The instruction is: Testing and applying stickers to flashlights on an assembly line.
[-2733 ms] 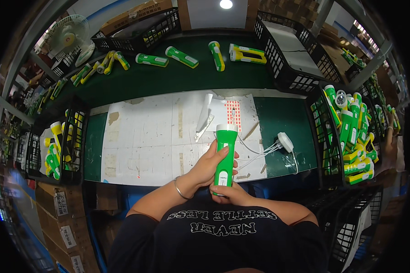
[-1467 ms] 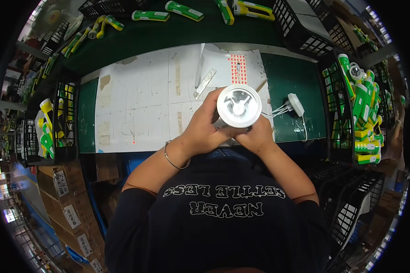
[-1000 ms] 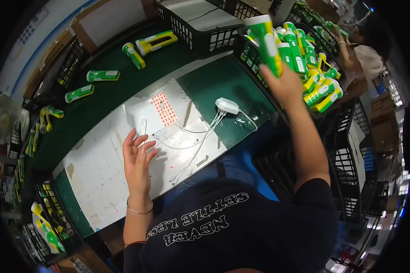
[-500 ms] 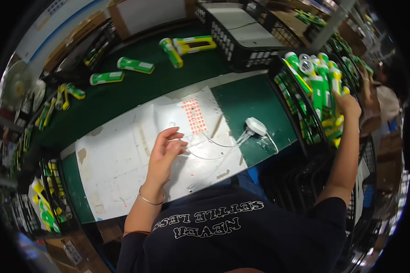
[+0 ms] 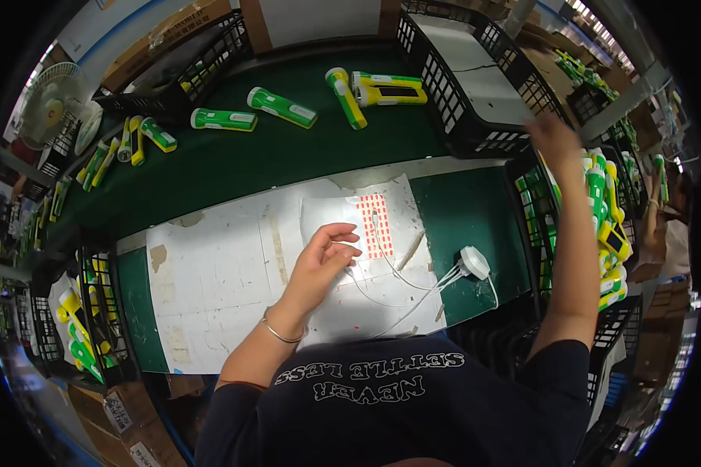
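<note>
My left hand (image 5: 327,261) hovers over the white board (image 5: 226,257) with its fingers curled. One white charging cable (image 5: 366,297) runs up to its fingertips and appears pinched there, though its end is hidden. A second cable end (image 5: 375,219) lies on a sheet of red-and-white stickers (image 5: 378,243). Both cables lead to a white round plug hub (image 5: 473,263) on the green tabletop. My right hand (image 5: 554,144), smeared by motion, is above the right-hand crate (image 5: 531,214) of green-and-yellow flashlights (image 5: 614,240). Whether anything is in it does not show.
Several flashlights (image 5: 282,107) lie along the dark green surface (image 5: 288,159) beyond the board. A black crate (image 5: 463,117) holding a grey-white sheet stands at the far right. Another crate (image 5: 109,311) of flashlights is on the left. A fan (image 5: 53,113) stands far left.
My right hand has risen out of the flashlight crate and moved away toward the far crate. The left hand keeps its pose over the board. The whole view has shifted.
</note>
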The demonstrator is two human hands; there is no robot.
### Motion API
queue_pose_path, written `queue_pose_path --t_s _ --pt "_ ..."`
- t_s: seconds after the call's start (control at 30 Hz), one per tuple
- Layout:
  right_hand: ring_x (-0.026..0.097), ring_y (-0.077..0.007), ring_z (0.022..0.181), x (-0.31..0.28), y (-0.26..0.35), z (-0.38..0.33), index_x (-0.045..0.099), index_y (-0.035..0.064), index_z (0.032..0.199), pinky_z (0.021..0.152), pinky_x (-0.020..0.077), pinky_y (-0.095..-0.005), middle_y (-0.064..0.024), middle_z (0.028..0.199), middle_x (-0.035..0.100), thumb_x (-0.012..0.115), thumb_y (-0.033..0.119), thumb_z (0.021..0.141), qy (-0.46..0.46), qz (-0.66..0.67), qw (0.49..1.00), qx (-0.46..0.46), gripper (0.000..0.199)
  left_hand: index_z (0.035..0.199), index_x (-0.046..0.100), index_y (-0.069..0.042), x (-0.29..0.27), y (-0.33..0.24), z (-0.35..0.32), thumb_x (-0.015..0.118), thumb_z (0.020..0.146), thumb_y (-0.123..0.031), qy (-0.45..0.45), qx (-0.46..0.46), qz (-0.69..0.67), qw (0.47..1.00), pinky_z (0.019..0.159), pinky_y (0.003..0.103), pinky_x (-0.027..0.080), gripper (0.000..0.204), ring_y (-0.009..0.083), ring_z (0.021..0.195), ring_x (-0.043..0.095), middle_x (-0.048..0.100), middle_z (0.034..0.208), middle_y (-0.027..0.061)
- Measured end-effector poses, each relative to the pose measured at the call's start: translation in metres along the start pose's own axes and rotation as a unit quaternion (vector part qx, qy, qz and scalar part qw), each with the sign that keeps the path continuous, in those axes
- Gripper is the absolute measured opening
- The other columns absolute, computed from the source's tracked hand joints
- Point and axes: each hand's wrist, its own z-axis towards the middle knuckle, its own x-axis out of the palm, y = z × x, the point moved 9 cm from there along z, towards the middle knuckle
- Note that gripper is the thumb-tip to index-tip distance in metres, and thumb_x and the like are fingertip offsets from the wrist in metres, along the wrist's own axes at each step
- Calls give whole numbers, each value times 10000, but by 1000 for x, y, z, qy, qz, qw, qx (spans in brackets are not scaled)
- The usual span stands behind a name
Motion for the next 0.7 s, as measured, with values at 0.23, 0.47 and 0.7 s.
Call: queue_pose_path --t_s 0.23,0.47,0.7 --pt "604 -285 953 202 233 -13 276 346 1388 760 505 -364 -138 1126 540 471 80 818 196 -75 947 -244 659 1212 439 -34 3 9 -7 522 876 -92 4 -42 -3 999 856 241 421 351 115 965 548 521 1101 58" --pt "604 -264 891 191 237 -22 465 235 1247 756 474 -329 -129 1068 570 495 38 747 252 313 907 -123 539 1202 454 -33 -6 9 -10 502 898 -133 -25 -48 -22 998 850 263 440 324 137 973 543 525 1091 71" --pt "334 -34 460 110 224 -189 365 224 1317 417 278 -164 -136 1173 517 504 -95 691 436 793 420 61 716 1321 320 -20 -5 -10 39 345 952 -433 4 3 -338 941 931 390 435 554 253 1087 522 500 1210 138"
